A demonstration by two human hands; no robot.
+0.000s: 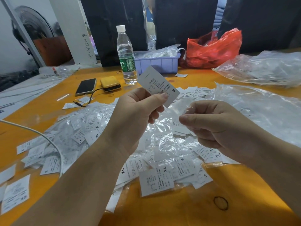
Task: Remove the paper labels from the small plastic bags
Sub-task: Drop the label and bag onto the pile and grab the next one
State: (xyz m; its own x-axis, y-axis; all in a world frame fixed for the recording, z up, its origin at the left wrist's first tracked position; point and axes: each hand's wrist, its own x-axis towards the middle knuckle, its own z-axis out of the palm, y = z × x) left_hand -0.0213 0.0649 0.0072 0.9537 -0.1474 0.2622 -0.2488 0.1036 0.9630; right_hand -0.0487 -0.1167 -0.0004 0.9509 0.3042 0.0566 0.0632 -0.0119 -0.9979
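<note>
My left hand (138,111) pinches a white paper label (156,82) marked S between thumb and fingers, held up above the table. Just to its right, my right hand (210,121) pinches a small clear plastic bag (182,105), which hangs free of the label. Below both hands lies a heap of small bags with labels inside (162,154), printed XL, S and XS. More bagged labels (81,128) lie to the left, and loose labels (16,194) near the left edge.
On the orange table (187,209) stand a water bottle (126,54), a phone (86,86), a yellow power bank (110,83), a purple tray (161,62) and a red bag (213,48). Large clear plastic sheets (260,69) lie right. A white cable (40,136) crosses left.
</note>
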